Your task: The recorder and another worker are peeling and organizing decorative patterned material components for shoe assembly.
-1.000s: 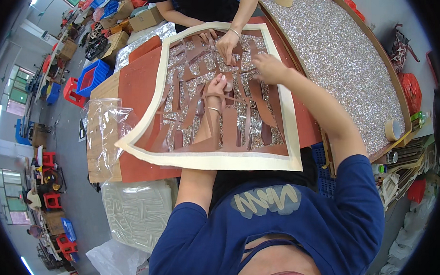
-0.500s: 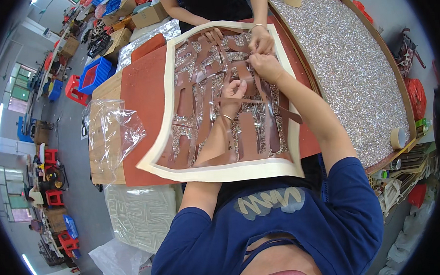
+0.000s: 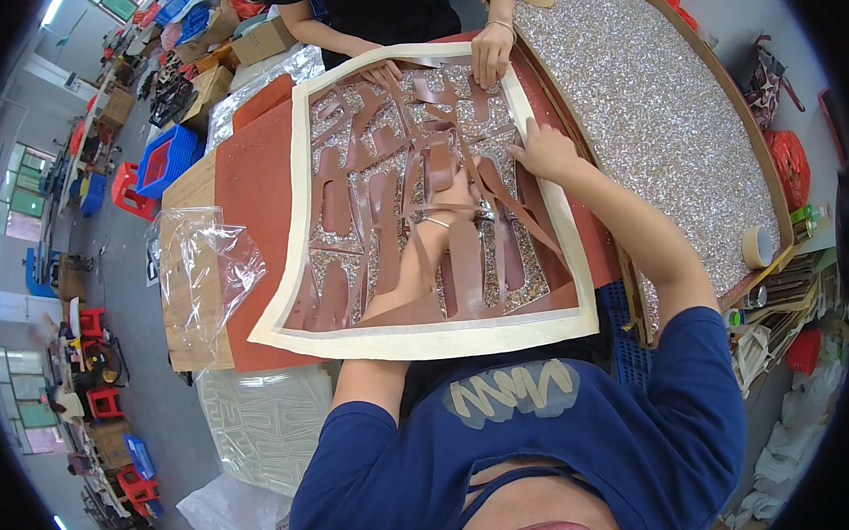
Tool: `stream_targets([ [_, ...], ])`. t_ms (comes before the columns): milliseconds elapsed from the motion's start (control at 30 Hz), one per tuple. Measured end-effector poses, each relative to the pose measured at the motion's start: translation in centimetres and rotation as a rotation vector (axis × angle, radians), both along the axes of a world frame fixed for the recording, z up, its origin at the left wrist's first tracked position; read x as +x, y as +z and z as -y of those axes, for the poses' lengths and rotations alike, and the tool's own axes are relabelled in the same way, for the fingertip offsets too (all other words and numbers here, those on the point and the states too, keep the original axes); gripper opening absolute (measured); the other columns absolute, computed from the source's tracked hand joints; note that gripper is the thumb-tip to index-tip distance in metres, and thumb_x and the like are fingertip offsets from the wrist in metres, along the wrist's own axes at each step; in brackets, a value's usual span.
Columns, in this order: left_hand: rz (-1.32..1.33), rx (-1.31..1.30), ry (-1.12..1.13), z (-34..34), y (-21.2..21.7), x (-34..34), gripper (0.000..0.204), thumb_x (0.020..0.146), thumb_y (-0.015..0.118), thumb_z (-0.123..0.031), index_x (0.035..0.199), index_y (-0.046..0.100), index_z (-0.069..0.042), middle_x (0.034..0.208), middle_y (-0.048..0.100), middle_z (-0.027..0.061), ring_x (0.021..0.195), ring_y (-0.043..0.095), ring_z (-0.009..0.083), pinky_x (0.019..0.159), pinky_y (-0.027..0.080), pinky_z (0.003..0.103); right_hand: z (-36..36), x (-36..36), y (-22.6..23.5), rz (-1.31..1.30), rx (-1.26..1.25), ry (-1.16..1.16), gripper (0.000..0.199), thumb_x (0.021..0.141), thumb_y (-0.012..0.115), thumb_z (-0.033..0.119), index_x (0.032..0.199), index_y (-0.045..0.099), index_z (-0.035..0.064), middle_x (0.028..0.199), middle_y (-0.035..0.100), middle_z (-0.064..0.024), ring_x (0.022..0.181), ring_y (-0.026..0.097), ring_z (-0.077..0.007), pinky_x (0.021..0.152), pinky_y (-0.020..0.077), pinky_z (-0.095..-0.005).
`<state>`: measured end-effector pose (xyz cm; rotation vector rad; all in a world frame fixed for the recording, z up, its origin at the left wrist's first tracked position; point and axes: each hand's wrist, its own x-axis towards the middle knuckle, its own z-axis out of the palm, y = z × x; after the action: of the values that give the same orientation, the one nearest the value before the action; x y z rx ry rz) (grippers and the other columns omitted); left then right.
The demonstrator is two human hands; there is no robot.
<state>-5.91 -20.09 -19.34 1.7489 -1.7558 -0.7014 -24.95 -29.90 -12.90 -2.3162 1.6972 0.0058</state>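
Note:
A large brown sheet with cut-out shapes and loose strips (image 3: 462,263), bordered by a cream band (image 3: 428,339), lies on a reddish-brown board (image 3: 260,196). Glittery speckled material shows through its openings. My left forearm passes beneath the near band. My left hand (image 3: 459,190) shows in an opening near the middle, its fingers partly hidden by brown strips. At the right band rests my right hand (image 3: 545,152), thumb and forefinger apart. Across from me, a co-worker's hand (image 3: 493,54) holds the far right corner; the other hand (image 3: 380,70) touches the far edge.
To the right stands a wide tray (image 3: 780,197) of glittery flakes with tape rolls (image 3: 757,248) on its rim. Clear plastic film (image 3: 211,265) lies on the board's left side. Below is a stack of translucent patterned sheets (image 3: 260,414). Blue crates (image 3: 169,161) and a red stool (image 3: 129,191) stand left.
My right hand has let go of a brown strip and moved right to the band. My left hand has sunk behind strips. The co-worker's hand has moved back to the far right corner.

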Motion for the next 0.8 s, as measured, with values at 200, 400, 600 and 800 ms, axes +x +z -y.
stream_targets([
  [200, 0.044, 0.076, -0.037, -1.9, -0.6, -5.8, 0.060, 0.082, 0.056, -0.031, 0.137, 0.041, -0.012, 0.140, 0.039, 0.0128, 0.131, 0.035, 0.0307, 0.106, 0.032, 0.041, -11.5, -7.2, 6.0, 0.046, 0.509, 0.329, 0.100, 0.078, 0.057, 0.063, 0.143, 0.016, -0.0004, 0.138, 0.030, -0.0308, 0.125, 0.039, -0.0429, 0.102, 0.0363, -0.0430],
  [400, 0.085, 0.138, -0.117, -6.5, 0.0, -5.7, 0.063, 0.082, 0.057, -0.036, 0.137, 0.040, -0.013, 0.141, 0.037, 0.0145, 0.132, 0.033, 0.0330, 0.107, 0.030, 0.042, -15.9, -11.5, 2.5, 1.354, 1.050, -0.639, 0.044, 0.087, 0.060, 0.023, 0.120, 0.048, -0.0035, 0.103, 0.060, -0.0160, 0.092, 0.062, -0.0228, 0.080, 0.0511, -0.0359],
  [600, 0.175, 0.167, -0.127, 1.4, 3.2, -6.0, 0.066, 0.082, 0.059, -0.041, 0.138, 0.038, -0.013, 0.142, 0.035, 0.0161, 0.133, 0.030, 0.0353, 0.108, 0.028, 0.043, -10.9, -7.1, 6.9, 1.315, 0.950, -0.408, 0.030, 0.090, 0.057, 0.026, 0.106, 0.057, 0.0007, 0.091, 0.063, -0.0101, 0.075, 0.063, -0.0196, 0.068, 0.0532, -0.0337],
  [800, 0.427, 0.115, 0.048, 0.8, 3.6, -6.4, 0.085, 0.075, 0.056, -0.066, 0.141, 0.035, -0.017, 0.145, 0.019, 0.0271, 0.132, 0.014, 0.0536, 0.108, 0.020, 0.055, 0.0, 0.2, 18.0, 1.655, 0.754, -0.104, 0.021, 0.093, 0.051, 0.024, 0.086, 0.056, 0.0049, 0.072, 0.058, -0.0051, 0.074, 0.061, -0.0193, 0.072, 0.0512, -0.0336],
])
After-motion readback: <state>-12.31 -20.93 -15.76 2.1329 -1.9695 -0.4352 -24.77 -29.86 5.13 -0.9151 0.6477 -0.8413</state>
